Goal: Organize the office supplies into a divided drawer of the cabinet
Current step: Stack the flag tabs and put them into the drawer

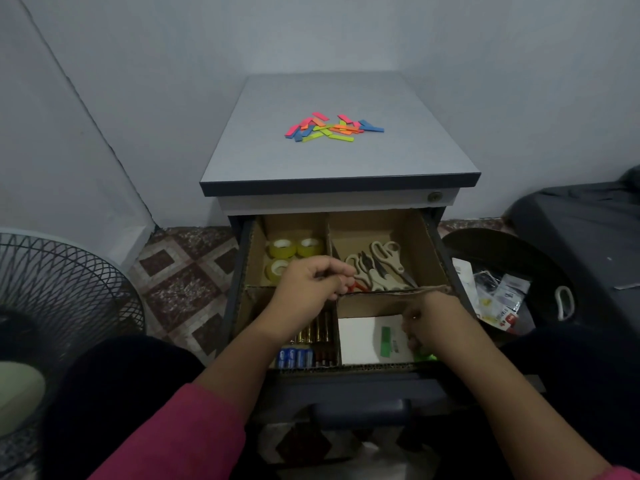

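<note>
In the open drawer (pixel 429 237), tape rolls (pixel 294 249) fill the far-left compartment, and the left hand (pixel 308 285) hovers with fingers curled, what it pinches unclear. Scissors (pixel 381 268) lie far-right; the right hand (pixel 429 320) curls over green sticky tabs (pixel 424 355) beside a white pad (pixel 367 337). Coloured tabs (pixel 329 128) remain on the cabinet top (pixel 398 157).

I see a dim, bluish-grey view, lit softly from above, so the cabinet top (pixel 339 147) beyond my fingers reads brightest and the drawer (pixel 429 251) around them sinks into shadow. Wide-angle bending curves the wall lines at the edges. Below my fingers, detail turns murky and soft.
</note>
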`<state>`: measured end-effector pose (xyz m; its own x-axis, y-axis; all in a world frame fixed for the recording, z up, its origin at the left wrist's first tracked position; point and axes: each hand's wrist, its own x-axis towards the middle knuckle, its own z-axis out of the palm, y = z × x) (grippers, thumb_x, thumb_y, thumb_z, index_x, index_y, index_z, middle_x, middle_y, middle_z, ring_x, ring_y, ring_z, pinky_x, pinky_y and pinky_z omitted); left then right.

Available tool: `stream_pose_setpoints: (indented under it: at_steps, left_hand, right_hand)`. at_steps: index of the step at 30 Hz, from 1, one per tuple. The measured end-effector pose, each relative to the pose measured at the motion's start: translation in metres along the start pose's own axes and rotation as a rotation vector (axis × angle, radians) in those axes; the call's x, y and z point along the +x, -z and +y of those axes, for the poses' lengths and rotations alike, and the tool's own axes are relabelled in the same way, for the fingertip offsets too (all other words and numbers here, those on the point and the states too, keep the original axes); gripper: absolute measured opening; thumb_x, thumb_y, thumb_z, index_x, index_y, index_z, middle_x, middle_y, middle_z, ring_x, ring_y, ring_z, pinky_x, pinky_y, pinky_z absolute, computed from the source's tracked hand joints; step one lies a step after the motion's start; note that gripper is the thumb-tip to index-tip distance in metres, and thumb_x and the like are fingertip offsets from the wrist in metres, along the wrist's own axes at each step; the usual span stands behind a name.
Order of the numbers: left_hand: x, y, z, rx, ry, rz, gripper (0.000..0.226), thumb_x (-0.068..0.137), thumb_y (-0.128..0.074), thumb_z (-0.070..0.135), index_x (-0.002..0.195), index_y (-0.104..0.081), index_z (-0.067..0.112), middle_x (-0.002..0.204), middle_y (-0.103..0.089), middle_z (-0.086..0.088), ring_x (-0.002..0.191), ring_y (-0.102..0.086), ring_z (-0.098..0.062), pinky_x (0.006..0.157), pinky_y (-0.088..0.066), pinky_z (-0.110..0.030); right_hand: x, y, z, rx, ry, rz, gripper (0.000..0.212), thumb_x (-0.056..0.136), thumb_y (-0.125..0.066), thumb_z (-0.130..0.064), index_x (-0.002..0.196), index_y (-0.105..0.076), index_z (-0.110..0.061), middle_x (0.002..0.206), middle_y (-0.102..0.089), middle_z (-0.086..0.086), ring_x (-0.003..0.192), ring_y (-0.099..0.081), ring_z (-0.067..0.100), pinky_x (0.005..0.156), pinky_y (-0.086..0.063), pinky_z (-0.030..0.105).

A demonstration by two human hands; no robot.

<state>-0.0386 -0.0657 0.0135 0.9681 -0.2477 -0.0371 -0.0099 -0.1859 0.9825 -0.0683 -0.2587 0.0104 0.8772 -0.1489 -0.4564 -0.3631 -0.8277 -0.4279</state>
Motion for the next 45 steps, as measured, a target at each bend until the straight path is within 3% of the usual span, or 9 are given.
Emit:
stream_pose_setpoints:
  at_steps: [2,4,10,19,35,45]
  left_hand:
    - [0.0,0.0,0.0,0.002,0.002,-0.006,0.023,0.091,-0.055,-0.003,0.094,-0.071,0.014,0.087,-0.073,0.001,0.077,-0.066,-0.002,0.068,-0.053,-0.017]
    - [0.0,0.001,-0.001,0.0,0.004,-0.008,0.024,0.09,-0.055,-0.004,0.094,-0.071,0.013,0.086,-0.073,0.001,0.076,-0.066,0.0,0.068,-0.052,-0.017]
    - [0.001,0.0,-0.001,-0.012,0.007,-0.003,0.024,0.09,-0.054,-0.005,0.093,-0.07,0.013,0.087,-0.072,0.0,0.074,-0.066,0.001,0.066,-0.052,-0.016]
    - [0.003,0.002,-0.004,-0.107,0.02,0.032,0.022,0.09,-0.057,-0.002,0.091,-0.071,0.014,0.084,-0.073,-0.003,0.076,-0.065,-0.013,0.065,-0.052,-0.021]
    - [0.005,0.0,-0.004,-0.127,0.026,0.025,0.021,0.09,-0.057,-0.004,0.091,-0.071,0.013,0.083,-0.073,-0.004,0.074,-0.064,-0.011,0.061,-0.052,-0.017]
    - [0.003,0.0,-0.004,-0.113,0.014,0.023,0.023,0.09,-0.057,-0.004,0.089,-0.071,0.015,0.082,-0.073,-0.003,0.075,-0.065,-0.011,0.062,-0.052,-0.019]
  right_hand:
    - [0.003,0.001,0.0,-0.191,-0.014,-0.072,0.03,0.089,-0.063,-0.019,0.118,-0.064,-0.019,0.12,-0.062,0.005,0.107,-0.061,0.023,0.095,-0.05,0.036]
    - [0.002,0.002,-0.001,-0.3,0.019,-0.106,0.043,0.085,-0.069,-0.022,0.126,-0.059,-0.029,0.128,-0.055,0.0,0.115,-0.055,0.02,0.098,-0.047,0.033]
    - [0.001,-0.005,-0.01,-0.35,0.089,-0.107,0.04,0.077,-0.076,-0.025,0.114,-0.064,-0.031,0.119,-0.059,-0.001,0.106,-0.059,0.02,0.089,-0.051,0.03]
    - [0.004,-0.041,-0.04,-0.385,0.315,0.097,0.024,0.085,-0.064,-0.022,0.108,-0.068,-0.027,0.104,-0.066,0.0,0.094,-0.063,0.021,0.081,-0.054,0.033]
    - [0.004,-0.042,-0.04,-0.389,0.419,0.091,0.022,0.082,-0.068,-0.03,0.104,-0.068,-0.025,0.104,-0.066,0.002,0.097,-0.063,0.023,0.079,-0.051,0.031]
    - [0.007,-0.041,-0.036,-0.347,0.366,0.07,0.022,0.08,-0.069,-0.031,0.102,-0.069,-0.026,0.101,-0.066,0.0,0.096,-0.063,0.021,0.082,-0.053,0.033]
